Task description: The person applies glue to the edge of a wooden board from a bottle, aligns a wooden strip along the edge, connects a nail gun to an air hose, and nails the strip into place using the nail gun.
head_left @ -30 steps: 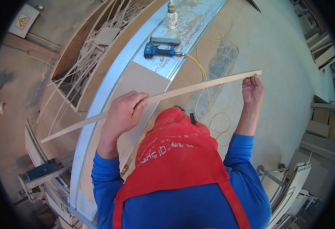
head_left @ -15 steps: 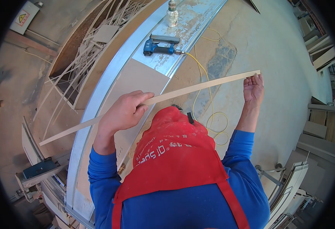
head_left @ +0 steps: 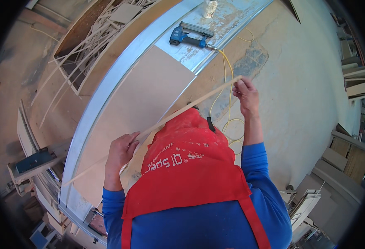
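A long, thin wooden strip (head_left: 190,104) runs slantwise across my front, its far right end raised. My right hand (head_left: 247,96) pinches that end between thumb and fingers. Lower down on the left, my left hand (head_left: 121,150) is closed around the strip, whose other end reaches past it over the bench's left edge. Under the strip's left part lies a flat beige board (head_left: 149,76) on the metal bench (head_left: 87,124). Beyond the board, a blue nail gun (head_left: 188,38) rests on the bench, joined to a yellow air hose (head_left: 228,62).
A white, stained bottle (head_left: 209,9) stands behind the nail gun. Left of the bench, a wooden bin (head_left: 76,85) holds many thin offcuts. The hose coils on the floor at the right. Stacked panels (head_left: 344,159) line the far right side.
My right hand has come inward to the left with the strip's end, and my left hand has moved down toward me. The strip now slants more steeply and is turned edge-on.
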Demonstrator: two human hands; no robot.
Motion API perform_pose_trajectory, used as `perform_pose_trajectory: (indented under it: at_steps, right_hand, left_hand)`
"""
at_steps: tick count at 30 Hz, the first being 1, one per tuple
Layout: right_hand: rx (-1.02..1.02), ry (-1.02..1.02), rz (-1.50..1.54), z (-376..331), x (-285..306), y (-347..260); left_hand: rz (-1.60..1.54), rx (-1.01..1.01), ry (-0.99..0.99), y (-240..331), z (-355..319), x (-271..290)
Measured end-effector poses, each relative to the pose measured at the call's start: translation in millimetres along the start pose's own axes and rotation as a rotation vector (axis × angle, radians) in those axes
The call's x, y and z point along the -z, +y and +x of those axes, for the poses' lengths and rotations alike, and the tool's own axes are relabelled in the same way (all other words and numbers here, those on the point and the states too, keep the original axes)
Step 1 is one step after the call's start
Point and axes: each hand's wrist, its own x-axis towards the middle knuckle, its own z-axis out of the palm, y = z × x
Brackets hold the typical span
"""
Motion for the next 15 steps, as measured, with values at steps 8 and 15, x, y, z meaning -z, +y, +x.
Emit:
perform_pose_trajectory:
  at_steps: [8,15]
  right_hand:
    - [-0.054,-0.289,-0.307,21.9,-100.6,17.4]
    - [-0.049,-0.166,0.016,27.2,-127.2,11.6]
  left_hand:
    - [-0.025,0.196,0.218,-24.0,-47.9,-32.6]
    - [-0.082,0.296,0.278,-29.2,-70.2,-45.2]
